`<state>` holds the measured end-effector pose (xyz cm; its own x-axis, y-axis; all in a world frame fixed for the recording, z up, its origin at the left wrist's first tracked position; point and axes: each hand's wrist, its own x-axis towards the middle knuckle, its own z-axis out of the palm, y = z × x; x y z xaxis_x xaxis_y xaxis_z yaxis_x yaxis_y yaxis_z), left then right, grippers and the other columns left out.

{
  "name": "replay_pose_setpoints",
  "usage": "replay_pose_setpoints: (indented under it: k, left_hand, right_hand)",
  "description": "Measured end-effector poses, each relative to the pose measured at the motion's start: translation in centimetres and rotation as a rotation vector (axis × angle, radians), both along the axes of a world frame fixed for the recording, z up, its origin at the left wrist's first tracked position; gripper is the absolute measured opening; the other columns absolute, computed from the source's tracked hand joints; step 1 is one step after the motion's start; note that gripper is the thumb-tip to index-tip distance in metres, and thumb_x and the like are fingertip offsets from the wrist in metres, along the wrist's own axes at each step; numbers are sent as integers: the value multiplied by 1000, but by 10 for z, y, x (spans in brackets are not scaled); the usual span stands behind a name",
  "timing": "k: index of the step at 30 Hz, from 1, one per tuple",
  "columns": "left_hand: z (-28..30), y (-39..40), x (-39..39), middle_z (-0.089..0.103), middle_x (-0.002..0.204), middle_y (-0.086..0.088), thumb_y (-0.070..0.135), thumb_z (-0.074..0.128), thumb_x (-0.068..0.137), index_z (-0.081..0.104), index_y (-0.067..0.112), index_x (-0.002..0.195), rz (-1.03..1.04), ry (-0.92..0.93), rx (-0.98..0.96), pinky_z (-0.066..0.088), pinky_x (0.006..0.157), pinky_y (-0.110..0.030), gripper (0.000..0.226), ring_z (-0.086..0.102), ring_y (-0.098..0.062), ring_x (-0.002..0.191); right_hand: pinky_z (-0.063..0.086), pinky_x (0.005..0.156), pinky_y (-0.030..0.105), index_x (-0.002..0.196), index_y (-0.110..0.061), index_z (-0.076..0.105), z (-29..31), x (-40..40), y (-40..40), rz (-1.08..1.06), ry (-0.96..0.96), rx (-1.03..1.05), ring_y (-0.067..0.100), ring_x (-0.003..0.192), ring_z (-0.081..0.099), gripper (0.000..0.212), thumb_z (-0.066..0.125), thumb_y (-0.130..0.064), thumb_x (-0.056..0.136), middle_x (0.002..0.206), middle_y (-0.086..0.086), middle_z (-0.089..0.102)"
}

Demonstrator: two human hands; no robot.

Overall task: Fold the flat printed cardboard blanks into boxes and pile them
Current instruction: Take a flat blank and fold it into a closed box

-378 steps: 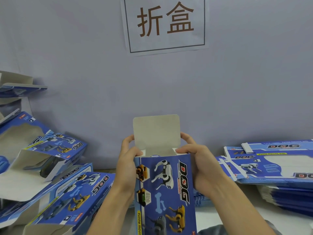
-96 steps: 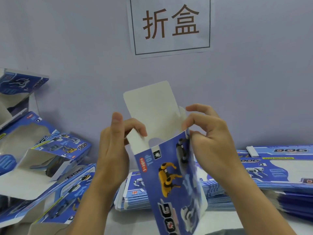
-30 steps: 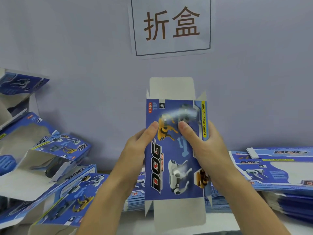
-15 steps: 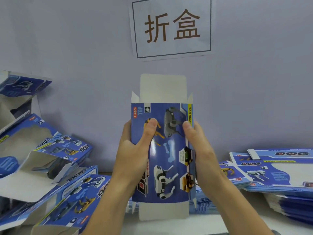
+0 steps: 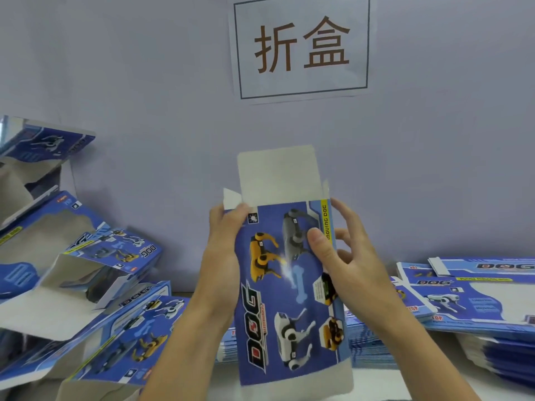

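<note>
I hold a blue printed cardboard box (image 5: 286, 287) upright in front of me, its toy-dog face toward the camera. Grey flaps stick out at its top and bottom ends. My left hand (image 5: 221, 250) grips the box's left edge near the top, thumb on the front. My right hand (image 5: 344, 256) grips the right edge, thumb pressed on the front face and fingers spread behind. A pile of folded boxes (image 5: 86, 285) lies at the left. Stacks of flat blanks (image 5: 469, 299) lie at the right and behind the box.
A grey wall stands close behind, with a paper sign (image 5: 301, 44) bearing two brown characters. The white table (image 5: 390, 383) shows at the bottom right. More flat blanks (image 5: 376, 342) sit low behind my right forearm.
The box has come lower and closer to me and tilted slightly. My left hand slid up to its top left corner, and my right hand's fingers spread behind the right edge.
</note>
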<state>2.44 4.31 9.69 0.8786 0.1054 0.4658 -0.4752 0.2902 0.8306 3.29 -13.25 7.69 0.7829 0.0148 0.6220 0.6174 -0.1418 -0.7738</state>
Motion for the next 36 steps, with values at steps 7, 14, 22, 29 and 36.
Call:
replay_pose_setpoints:
  k: [7,14,22,29,36]
  left_hand:
    - [3,-15,-11,70,102,-14,68,53,79,46,41,122,208,-175,126,57,74,-61,50,69,-44,81]
    - [-4,-27,-8,75,90,3,62,59,77,41,43,128,211,-269,184,62,61,-41,57,74,-24,70]
    - [-1,-17,-10,73,102,5,70,53,77,50,58,114,96,-258,211,63,63,-47,39,74,-30,80]
    - [-4,-26,-6,69,77,4,65,55,77,53,42,118,285,-253,221,49,47,-21,47,61,-11,49]
    - [-2,-20,-9,63,62,-11,63,52,83,63,29,94,194,-192,238,52,45,-35,37,64,-28,49]
  right_hand:
    - [56,89,40,127,-34,43,9,-6,6,166,-32,113,16,104,68,59,60,-63,78,114,1,68]
    - [55,75,18,135,-49,35,6,-4,10,-58,-185,144,4,91,69,61,59,-60,80,95,-18,69]
    - [57,88,47,130,-62,36,6,-3,7,-70,-137,125,26,111,63,65,61,-69,71,122,2,62]
    - [48,73,4,135,-42,53,7,-3,7,-21,-209,112,-8,97,66,49,58,-47,87,104,-25,71]
    - [52,59,16,103,-42,63,8,-4,9,16,-99,87,4,75,70,31,56,-59,79,86,-10,71]
